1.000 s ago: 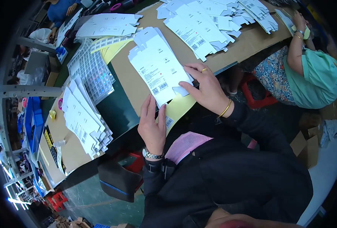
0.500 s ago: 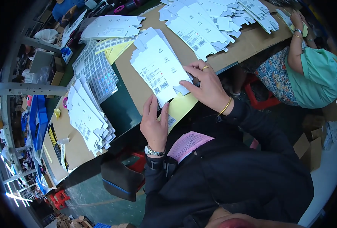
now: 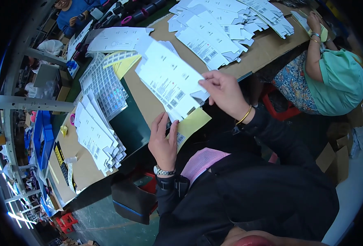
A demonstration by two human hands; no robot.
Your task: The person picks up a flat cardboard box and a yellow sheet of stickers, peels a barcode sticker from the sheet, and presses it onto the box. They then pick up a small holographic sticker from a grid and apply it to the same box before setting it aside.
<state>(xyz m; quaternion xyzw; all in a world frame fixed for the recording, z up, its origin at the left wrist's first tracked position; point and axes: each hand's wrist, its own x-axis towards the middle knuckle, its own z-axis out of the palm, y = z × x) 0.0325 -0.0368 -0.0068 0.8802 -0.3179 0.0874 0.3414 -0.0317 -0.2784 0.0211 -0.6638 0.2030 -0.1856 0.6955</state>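
My right hand (image 3: pixel 226 92) pinches the near right edge of a flat white carton (image 3: pixel 169 74) with printed text and barcodes. That carton is tilted up off the others in the pile beneath it. My left hand (image 3: pixel 164 141) is at the pile's near corner, thumb and fingers around the edge of a yellow label sheet (image 3: pixel 196 123). Part of the sheet is hidden behind the thumb, and a barcode label shows on it. The sheet hangs past the table's front edge, below the carton.
More flat cartons lie in a stack (image 3: pixel 97 133) at the left and a heap (image 3: pixel 206 41) at the far right. Sheets of silvery stickers (image 3: pixel 105 88) and yellow label paper (image 3: pixel 124 67) lie left of the pile. A co-worker in green (image 3: pixel 337 82) sits at the right.
The top carton has been lifted and shifted up and left by my right hand, whose fingers have closed on its edge. My left hand has moved slightly down with the yellow sheet.
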